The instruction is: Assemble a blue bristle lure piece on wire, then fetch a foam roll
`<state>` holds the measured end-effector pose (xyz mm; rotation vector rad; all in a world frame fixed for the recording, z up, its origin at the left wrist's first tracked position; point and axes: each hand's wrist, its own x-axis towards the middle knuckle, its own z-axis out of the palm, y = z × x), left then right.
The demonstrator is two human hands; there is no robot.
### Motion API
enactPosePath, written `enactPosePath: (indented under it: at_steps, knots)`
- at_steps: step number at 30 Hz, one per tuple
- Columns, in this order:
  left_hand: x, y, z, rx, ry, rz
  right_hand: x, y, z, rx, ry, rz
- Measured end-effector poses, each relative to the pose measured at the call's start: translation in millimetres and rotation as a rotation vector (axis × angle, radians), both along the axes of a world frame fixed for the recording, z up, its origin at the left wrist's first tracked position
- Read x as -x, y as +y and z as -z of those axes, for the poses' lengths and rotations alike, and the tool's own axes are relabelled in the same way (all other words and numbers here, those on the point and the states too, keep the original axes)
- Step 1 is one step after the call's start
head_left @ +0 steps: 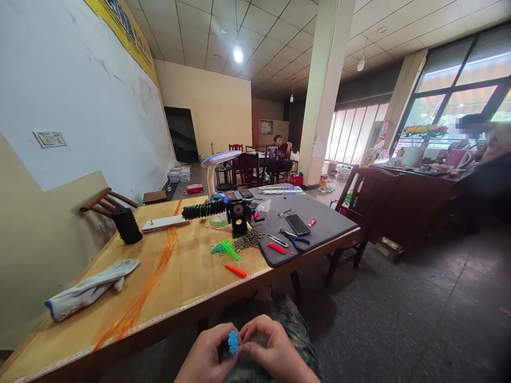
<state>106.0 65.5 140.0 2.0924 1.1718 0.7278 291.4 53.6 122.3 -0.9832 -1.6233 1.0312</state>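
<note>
Low at the front, above my lap, my left hand [211,351] is closed around a small bright blue piece with a bumpy, toothed edge [233,343]. Close against it, my right hand [271,346] has thumb and forefinger pinched together beside the blue piece; what lies between those fingertips is too small to make out. On the wooden table [195,276] beyond my hands lie a red-orange pen-like tool [235,271], a bunch of green strands [231,250] and a pile of small metallic bits [248,241].
A dark mat [315,223] bears pliers [295,240], a phone [298,224] and a red-handled tool [277,248]. White gloves [91,287], orange strands [157,271], a black cylinder [126,226] and a lamp [211,175] are on the table. A wooden chair [359,207] stands right; people sit farther off.
</note>
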Motion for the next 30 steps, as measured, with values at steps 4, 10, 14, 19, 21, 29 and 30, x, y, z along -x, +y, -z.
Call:
enactPosePath:
  at_steps: [4,10,14,19,21,29,30]
  knots:
    - [-1,-2,-3.3,0.019,0.054,0.001,-2,2,3.6,0.124,0.072,-0.058]
    - [-1,-4,-1.3,0.018,0.064,0.016,-4,3,2.2,0.173,0.164,-0.143]
    - [-3,-3,1.0,0.049,0.021,0.022,-6,5,4.3,0.181,0.207,-0.190]
    - [-11,-2,-3.2,0.137,-0.087,-0.002,-9,8,14.8,0.181,0.220,-0.212]
    - [-14,-3,-4.7,0.184,-0.123,-0.030,-10,9,18.3,0.170,0.185,-0.200]
    - [-11,-6,-5.5,0.241,-0.267,-0.105,-7,11,9.2,0.163,0.033,-0.159]
    - [-10,-6,-6.6,0.245,-0.274,-0.112,-6,11,7.0,0.154,0.022,-0.155]
